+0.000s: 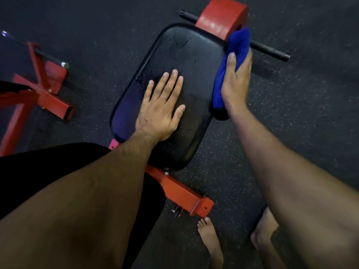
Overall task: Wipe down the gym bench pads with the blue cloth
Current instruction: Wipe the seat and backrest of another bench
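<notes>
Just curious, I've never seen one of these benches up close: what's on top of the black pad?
A left hand lies flat on the black pad, beside scattered droplets. The blue cloth, held by the right hand, sits at its edge. The pad beneath the palm is hidden.

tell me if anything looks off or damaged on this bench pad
No damage shows. The black pad carries scattered droplets near its far end, not yet wiped; the blue cloth is at its right edge.
</notes>
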Demonstrator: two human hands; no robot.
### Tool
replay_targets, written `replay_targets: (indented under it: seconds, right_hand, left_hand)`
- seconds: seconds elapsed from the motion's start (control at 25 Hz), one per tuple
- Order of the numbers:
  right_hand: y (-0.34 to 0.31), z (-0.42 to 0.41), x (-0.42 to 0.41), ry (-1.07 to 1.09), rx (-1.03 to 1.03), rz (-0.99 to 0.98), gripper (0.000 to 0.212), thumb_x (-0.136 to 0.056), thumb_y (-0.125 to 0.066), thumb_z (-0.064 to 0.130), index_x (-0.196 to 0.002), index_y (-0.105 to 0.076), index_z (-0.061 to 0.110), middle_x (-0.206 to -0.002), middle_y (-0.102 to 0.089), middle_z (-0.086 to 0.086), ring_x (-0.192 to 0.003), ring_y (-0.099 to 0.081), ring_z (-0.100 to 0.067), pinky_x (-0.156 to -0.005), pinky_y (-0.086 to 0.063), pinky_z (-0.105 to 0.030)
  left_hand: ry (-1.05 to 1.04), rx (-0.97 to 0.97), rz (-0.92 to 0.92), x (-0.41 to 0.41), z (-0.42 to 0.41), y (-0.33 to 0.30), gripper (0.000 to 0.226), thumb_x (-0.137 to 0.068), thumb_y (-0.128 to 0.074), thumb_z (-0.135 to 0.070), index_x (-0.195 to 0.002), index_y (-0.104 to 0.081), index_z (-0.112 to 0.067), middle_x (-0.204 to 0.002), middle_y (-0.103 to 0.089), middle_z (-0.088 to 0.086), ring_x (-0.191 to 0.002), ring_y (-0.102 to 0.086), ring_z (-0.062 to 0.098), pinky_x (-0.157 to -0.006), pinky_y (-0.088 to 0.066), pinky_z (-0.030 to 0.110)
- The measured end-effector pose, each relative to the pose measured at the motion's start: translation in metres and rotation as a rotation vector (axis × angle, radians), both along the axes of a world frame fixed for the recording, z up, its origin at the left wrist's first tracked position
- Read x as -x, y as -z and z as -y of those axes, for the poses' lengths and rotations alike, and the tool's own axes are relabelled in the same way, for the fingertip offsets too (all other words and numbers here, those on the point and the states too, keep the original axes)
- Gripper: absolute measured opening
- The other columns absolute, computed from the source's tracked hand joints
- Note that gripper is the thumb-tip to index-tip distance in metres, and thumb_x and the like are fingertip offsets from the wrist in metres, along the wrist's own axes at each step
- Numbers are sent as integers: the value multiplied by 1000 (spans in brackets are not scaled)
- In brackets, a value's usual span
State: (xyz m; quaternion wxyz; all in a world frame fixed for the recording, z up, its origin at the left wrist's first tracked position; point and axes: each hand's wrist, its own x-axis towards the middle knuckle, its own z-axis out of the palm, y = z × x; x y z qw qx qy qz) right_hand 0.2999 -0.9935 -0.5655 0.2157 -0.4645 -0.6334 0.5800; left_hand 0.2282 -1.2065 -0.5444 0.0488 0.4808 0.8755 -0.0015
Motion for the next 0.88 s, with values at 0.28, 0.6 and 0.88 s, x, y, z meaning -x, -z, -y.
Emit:
replay_targets:
  seconds: [0.28,0.6,0.88]
  right_hand:
    - [-17,197,-112,-80,183,120,76,-96,-37,54,-157,-14,14,-162,-21,-5,-148,-17,-8,-120,-12,-19]
    - [-91,75,-132,-426,-117,95,59,-100,-39,40,-152,-28,13,-142,-37,15,-131,-30,15,-112,-21,-11]
    - [-147,-17,42,-1155,-508,19,55,-103,-40,37,-146,-37,4,-144,-45,-12,-134,-42,-26,-114,-32,-46]
  left_hand:
    - [11,-14,-1,1,1,0,68,-104,-33,-44,-164,-16,-15,-172,-11,5,-158,-9,22,-127,-12,53]
    - [-20,18,10,1,0,-11,70,-105,-33,-47,-164,-13,-17,-172,-9,3,-159,-7,21,-127,-12,51]
    - [-30,-83,115,1,2,-8,72,-102,-39,-50,-162,-9,-22,-169,-12,1,-157,-14,21,-127,-13,52]
